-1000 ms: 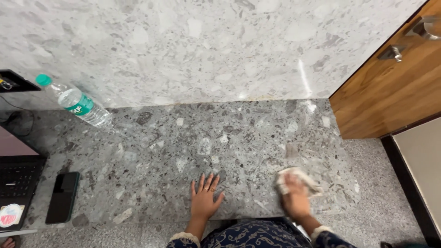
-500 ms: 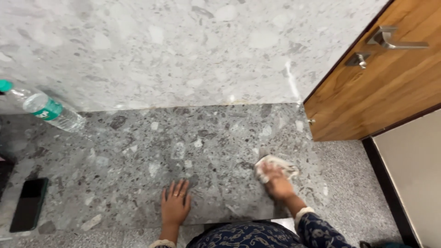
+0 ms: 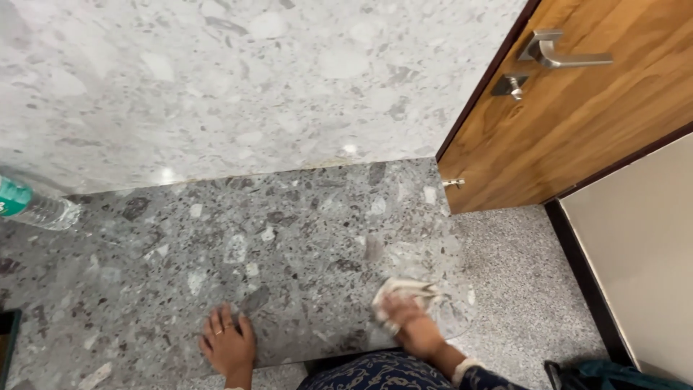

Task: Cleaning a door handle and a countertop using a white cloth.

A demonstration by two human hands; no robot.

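Grey stone floor (image 3: 289, 238): right hand (image 3: 404, 321), clenched on a white cloth (image 3: 404, 292), has slid leftward; left hand (image 3: 227, 343) stays released, flat near the front edge.

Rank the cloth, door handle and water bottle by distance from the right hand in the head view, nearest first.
1. white cloth: under the right hand, pressed on the stone surface.
2. door handle: up and to the right, on the wooden door.
3. water bottle: lying at the far left edge.
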